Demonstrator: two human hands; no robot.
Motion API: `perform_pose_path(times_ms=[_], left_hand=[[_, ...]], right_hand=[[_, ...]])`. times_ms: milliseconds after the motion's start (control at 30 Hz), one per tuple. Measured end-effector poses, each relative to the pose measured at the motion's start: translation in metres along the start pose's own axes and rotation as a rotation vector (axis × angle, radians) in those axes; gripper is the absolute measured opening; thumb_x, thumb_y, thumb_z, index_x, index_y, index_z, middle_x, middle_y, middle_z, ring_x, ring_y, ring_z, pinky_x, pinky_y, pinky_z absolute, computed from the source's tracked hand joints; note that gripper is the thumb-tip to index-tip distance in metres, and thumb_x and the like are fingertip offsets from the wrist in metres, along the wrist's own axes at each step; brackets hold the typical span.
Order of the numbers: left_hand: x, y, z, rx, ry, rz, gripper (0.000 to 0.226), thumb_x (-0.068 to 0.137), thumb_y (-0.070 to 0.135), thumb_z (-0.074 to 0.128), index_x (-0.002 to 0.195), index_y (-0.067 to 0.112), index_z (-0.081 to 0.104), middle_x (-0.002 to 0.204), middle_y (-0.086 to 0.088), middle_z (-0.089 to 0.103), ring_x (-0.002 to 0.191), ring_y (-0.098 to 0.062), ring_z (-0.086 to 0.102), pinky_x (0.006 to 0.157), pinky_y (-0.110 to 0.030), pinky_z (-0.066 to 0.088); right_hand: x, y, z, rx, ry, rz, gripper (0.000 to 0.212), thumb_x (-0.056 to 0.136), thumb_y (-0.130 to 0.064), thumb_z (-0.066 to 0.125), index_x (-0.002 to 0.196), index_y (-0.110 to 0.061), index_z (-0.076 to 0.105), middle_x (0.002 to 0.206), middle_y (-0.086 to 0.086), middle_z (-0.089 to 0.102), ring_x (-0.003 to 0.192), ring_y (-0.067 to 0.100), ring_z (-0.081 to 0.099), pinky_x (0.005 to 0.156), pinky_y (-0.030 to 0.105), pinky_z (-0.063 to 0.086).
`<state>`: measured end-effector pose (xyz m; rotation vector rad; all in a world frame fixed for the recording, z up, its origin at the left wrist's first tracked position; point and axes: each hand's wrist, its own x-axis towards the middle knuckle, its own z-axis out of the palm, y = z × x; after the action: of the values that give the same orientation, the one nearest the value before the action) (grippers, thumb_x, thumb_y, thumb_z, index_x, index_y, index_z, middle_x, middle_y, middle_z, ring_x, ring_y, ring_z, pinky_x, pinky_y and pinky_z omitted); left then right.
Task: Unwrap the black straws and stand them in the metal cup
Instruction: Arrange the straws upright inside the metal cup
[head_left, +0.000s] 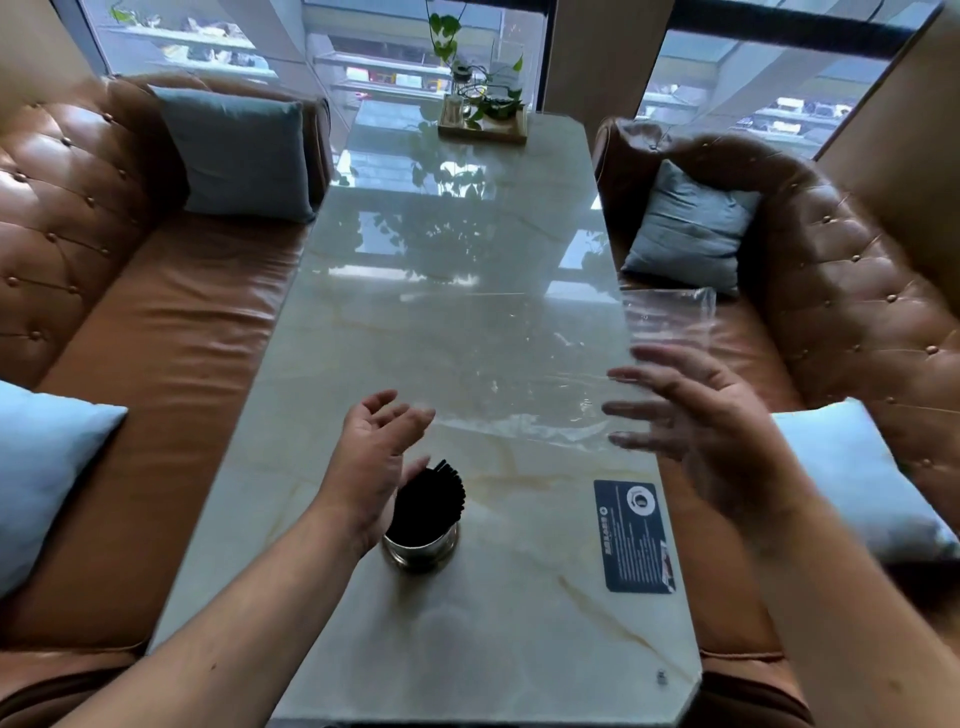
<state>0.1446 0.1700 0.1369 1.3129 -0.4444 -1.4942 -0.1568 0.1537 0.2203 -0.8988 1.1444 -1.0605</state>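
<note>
Marble table (395, 613) between brown sofas. Straws (429, 496) stand bunched in the cup (421, 552), fanned at the top. Left hand (375, 457) open beside them, right hand (711, 431) open, blurred, holding nothing. Clear wrapper (613, 374) lies beyond. Straws: probably light, stiff, slippery; pinch the bundle mid-length.

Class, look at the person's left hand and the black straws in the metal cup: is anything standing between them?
Nothing visible does. The left hand is open right beside the black straws, which already stand in the metal cup.
</note>
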Motion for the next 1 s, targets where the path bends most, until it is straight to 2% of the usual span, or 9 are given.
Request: perform_pose_path(times_ms=[100,267,333,433,533,600,733,867,1000], left_hand=[[0.006,0.005,0.013,-0.172,-0.041,-0.075,0.062,0.085,0.018,0.077,0.137,0.016,0.045,0.126,-0.005,0.060,0.121,-0.033,0.062,0.098,-0.056,0.054],[0.007,0.014,0.037,-0.260,-0.140,-0.106,0.061,0.073,0.022,0.083,0.125,0.015,0.052,0.116,-0.011,0.067,0.102,-0.032,0.073,0.077,-0.044,0.061],[0.010,0.017,0.044,-0.206,-0.133,-0.092,0.067,0.073,0.021,0.083,0.131,0.016,0.051,0.117,-0.011,0.070,0.105,-0.032,0.073,0.075,-0.041,0.060],[0.016,0.020,0.048,-0.077,-0.117,-0.044,0.051,0.086,0.015,0.077,0.130,0.020,0.052,0.115,-0.010,0.076,0.101,-0.030,0.074,0.077,-0.042,0.061],[0.025,0.028,0.045,0.039,-0.146,-0.014,0.039,0.093,0.008,0.067,0.128,0.018,0.053,0.109,-0.008,0.078,0.077,-0.024,0.073,0.071,-0.037,0.060],[0.030,0.038,0.043,0.141,-0.199,-0.027,0.037,0.092,0.004,0.066,0.126,0.017,0.056,0.109,-0.011,0.078,0.067,-0.020,0.071,0.062,-0.031,0.059],[0.035,0.053,0.052,0.425,-0.411,-0.127,0.031,0.092,0.003,0.068,0.119,0.015,0.063,0.105,-0.013,0.078,0.068,-0.021,0.072,0.058,-0.030,0.059],[0.036,0.040,0.093,0.608,-0.539,-0.183,0.029,0.091,0.005,0.070,0.117,0.015,0.064,0.105,-0.013,0.078,0.071,-0.022,0.070,0.061,-0.032,0.059],[0.043,0.001,0.144,0.606,-0.417,-0.175,0.029,0.088,0.012,0.075,0.114,0.015,0.062,0.095,-0.013,0.074,0.070,-0.022,0.066,0.062,-0.033,0.057]], right_hand=[[0.003,0.035,0.014,0.220,0.058,0.020,0.034,0.079,-0.024,0.078,0.114,-0.023,0.076,0.121,0.016,0.076,0.101,0.043,0.076,0.071,0.048,0.064],[0.015,0.079,0.049,0.499,0.118,0.113,0.031,0.086,-0.015,0.072,0.117,-0.021,0.074,0.119,0.014,0.076,0.099,0.041,0.076,0.074,0.048,0.065],[0.019,0.088,0.060,0.570,0.129,0.139,0.033,0.085,-0.014,0.074,0.117,-0.021,0.075,0.122,0.015,0.076,0.103,0.042,0.076,0.076,0.050,0.064],[0.024,0.100,0.071,0.617,0.106,0.183,0.032,0.085,-0.014,0.076,0.116,-0.020,0.075,0.126,0.017,0.075,0.108,0.044,0.074,0.081,0.052,0.064],[0.025,0.105,0.061,0.616,0.043,0.218,0.035,0.083,-0.022,0.080,0.118,-0.020,0.075,0.126,0.017,0.074,0.111,0.045,0.072,0.087,0.055,0.061],[0.026,0.103,0.034,0.635,-0.027,0.245,0.054,0.078,-0.036,0.081,0.127,-0.017,0.071,0.130,0.018,0.071,0.117,0.048,0.068,0.094,0.060,0.057],[0.034,0.079,-0.024,0.376,-0.178,0.333,0.070,0.084,-0.049,0.068,0.144,-0.013,0.059,0.140,0.021,0.066,0.111,0.043,0.072,0.090,0.054,0.061],[0.047,0.052,-0.041,0.031,-0.151,0.336,0.043,0.091,-0.033,0.076,0.130,-0.017,0.069,0.117,0.018,0.076,0.087,0.034,0.077,0.067,0.041,0.064],[0.056,0.049,-0.068,-0.127,0.052,0.306,0.011,0.099,-0.010,0.067,0.110,-0.011,0.069,0.083,0.010,0.077,0.061,0.024,0.072,0.050,0.034,0.058]])
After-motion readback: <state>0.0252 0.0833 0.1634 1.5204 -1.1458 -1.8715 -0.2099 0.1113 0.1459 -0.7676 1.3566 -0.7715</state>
